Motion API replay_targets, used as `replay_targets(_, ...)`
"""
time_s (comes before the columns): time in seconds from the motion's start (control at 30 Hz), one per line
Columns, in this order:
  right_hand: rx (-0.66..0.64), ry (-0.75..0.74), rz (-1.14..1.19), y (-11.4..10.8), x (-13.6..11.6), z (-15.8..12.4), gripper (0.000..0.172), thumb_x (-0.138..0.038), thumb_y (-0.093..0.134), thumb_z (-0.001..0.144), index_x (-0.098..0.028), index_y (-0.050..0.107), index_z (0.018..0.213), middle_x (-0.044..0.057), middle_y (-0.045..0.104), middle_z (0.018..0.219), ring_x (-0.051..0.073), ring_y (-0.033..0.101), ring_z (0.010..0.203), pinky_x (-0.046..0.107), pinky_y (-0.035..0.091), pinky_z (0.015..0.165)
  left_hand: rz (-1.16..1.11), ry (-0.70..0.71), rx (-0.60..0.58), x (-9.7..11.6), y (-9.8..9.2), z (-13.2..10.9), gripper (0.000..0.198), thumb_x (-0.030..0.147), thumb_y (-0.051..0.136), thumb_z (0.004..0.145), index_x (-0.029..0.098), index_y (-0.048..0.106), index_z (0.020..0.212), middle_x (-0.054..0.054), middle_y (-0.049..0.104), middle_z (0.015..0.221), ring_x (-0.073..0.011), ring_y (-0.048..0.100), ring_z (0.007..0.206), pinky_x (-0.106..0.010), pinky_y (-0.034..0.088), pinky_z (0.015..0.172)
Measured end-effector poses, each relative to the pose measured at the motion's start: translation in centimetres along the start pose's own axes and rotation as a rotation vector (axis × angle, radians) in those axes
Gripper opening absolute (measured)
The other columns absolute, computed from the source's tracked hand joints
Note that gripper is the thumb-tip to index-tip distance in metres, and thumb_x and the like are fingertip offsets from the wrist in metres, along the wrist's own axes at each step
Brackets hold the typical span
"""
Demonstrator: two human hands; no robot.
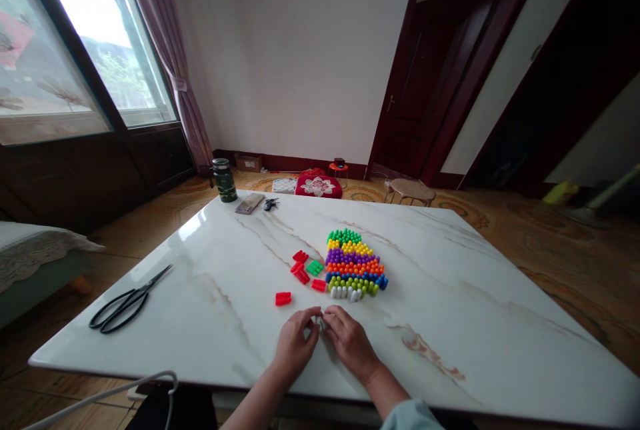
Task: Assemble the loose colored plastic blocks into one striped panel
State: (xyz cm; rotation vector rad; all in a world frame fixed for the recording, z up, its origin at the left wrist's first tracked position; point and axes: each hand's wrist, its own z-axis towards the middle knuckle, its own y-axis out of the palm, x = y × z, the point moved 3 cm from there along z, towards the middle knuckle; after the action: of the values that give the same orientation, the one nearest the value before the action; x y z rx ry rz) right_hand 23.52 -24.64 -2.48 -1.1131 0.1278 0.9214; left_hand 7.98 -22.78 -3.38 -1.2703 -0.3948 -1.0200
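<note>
My left hand (296,342) and my right hand (351,342) meet near the front of the table. Their fingertips pinch a small white plastic piece (321,321), mostly covered by the fingers. Just beyond them, short knobbed plastic pieces stand in coloured rows: white (345,293), light green (354,285), blue (383,281), orange (355,268), purple (351,256), yellow (357,248) and green (344,235). Left of the rows lie several red pieces (300,269) and a green piece (315,267). A separate red piece (283,299) rests closer to my left hand.
Black-handled scissors (123,303) lie on the marble-patterned table (210,323) at the left. At its far left corner are a dark green flask (225,181), a phone (249,203) and keys (271,204). A white cable (125,387) loops by the front edge.
</note>
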Motion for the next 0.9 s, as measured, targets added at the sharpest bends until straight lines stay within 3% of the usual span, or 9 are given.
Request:
replay_targets(0.1, 0.06, 0.032, 0.018, 0.1, 0.3, -0.1, 0.025, -0.015, 0.04, 0.093, -0.022, 0.057, 0.11, 0.008, 0.061, 0.103, 0.019, 0.061, 0.096, 0.033, 0.053, 0.085, 0.026, 0.046, -0.036, 0.3, 0.1, -0.3, 0.041, 0.017, 0.057, 0.075, 0.023, 0.059, 0.115, -0.004, 0.068, 0.088, -0.0188, 0.064, 0.084, -0.032, 0.049, 0.081)
replay_targets(0.23, 0.063, 0.041, 0.088, 0.2, 0.5, -0.3, 0.02, -0.018, 0.04, 0.095, -0.022, 0.058, 0.103, 0.006, 0.061, 0.096, 0.016, 0.062, 0.088, 0.031, 0.054, 0.081, 0.047, 0.027, -0.055, -0.1, 0.4, -0.4, 0.027, 0.019, 0.055, 0.079, 0.025, 0.062, 0.105, -0.003, 0.069, 0.087, -0.0191, 0.064, 0.082, -0.032, 0.05, 0.079)
replay_targets(0.33, 0.045, 0.034, 0.154, 0.2, 0.2, -0.2, 0.017, -0.019, 0.048, 0.091, -0.022, 0.057, 0.106, 0.005, 0.062, 0.096, 0.016, 0.061, 0.088, 0.03, 0.053, 0.08, -0.044, -0.018, -0.048, -0.6, 0.7, -0.3, 0.027, 0.02, 0.053, 0.082, 0.025, 0.057, 0.109, -0.003, 0.072, 0.092, -0.0181, 0.066, 0.087, -0.032, 0.05, 0.084)
replay_targets(0.47, 0.117, 0.15, 0.206, -0.2, 0.5, -0.2, 0.013, -0.018, 0.051, 0.087, -0.022, 0.061, 0.095, 0.003, 0.064, 0.088, 0.016, 0.062, 0.081, 0.026, 0.052, 0.073, -0.104, -0.015, -0.058, -0.8, 0.9, -0.2, 0.033, 0.019, 0.054, 0.08, 0.026, 0.052, 0.113, -0.001, 0.073, 0.093, -0.0164, 0.067, 0.082, -0.033, 0.051, 0.085)
replay_targets(0.57, 0.312, 0.319, 0.154, -1.4, 2.2, -1.1, 0.016, -0.024, 0.05, 0.087, -0.02, 0.063, 0.095, 0.006, 0.065, 0.089, 0.016, 0.062, 0.076, 0.025, 0.051, 0.065, -0.077, -0.001, -0.037, -0.8, 0.8, -0.2, 0.036, 0.016, 0.054, 0.077, 0.025, 0.053, 0.113, -0.002, 0.072, 0.095, -0.0154, 0.066, 0.08, -0.033, 0.052, 0.084)
replay_targets(0.7, 0.56, 0.54, -0.061, -3.9, 5.5, -3.4, 0.024, -0.032, 0.048, 0.084, -0.018, 0.065, 0.095, 0.009, 0.068, 0.089, 0.019, 0.063, 0.074, 0.03, 0.051, 0.067, -0.058, 0.02, -0.015, -0.7, 0.6, -0.2, 0.036, 0.014, 0.052, 0.077, 0.024, 0.055, 0.111, -0.003, 0.072, 0.096, -0.0151, 0.066, 0.08, -0.033, 0.053, 0.083)
replay_targets(0.8, 0.565, 0.636, -0.136, -5.0, 7.5, -4.1, 0.028, -0.036, 0.049, 0.08, -0.017, 0.065, 0.095, 0.009, 0.07, 0.084, 0.022, 0.064, 0.072, 0.032, 0.05, 0.066, -0.052, 0.022, -0.006, -0.6, 0.5, -0.2, 0.035, 0.015, 0.05, 0.078, 0.024, 0.055, 0.112, -0.003, 0.072, 0.095, -0.0154, 0.066, 0.08, -0.033, 0.053, 0.084)
replay_targets(0.9, 0.516, 0.639, -0.13, -5.1, 8.3, -3.4, 0.029, -0.036, 0.048, 0.079, -0.017, 0.064, 0.095, 0.009, 0.07, 0.086, 0.022, 0.065, 0.073, 0.032, 0.05, 0.067, -0.048, 0.009, -0.006, -0.4, 0.3, -0.1, 0.034, 0.015, 0.05, 0.078, 0.023, 0.055, 0.111, -0.002, 0.073, 0.094, -0.0153, 0.066, 0.079, -0.033, 0.052, 0.083)
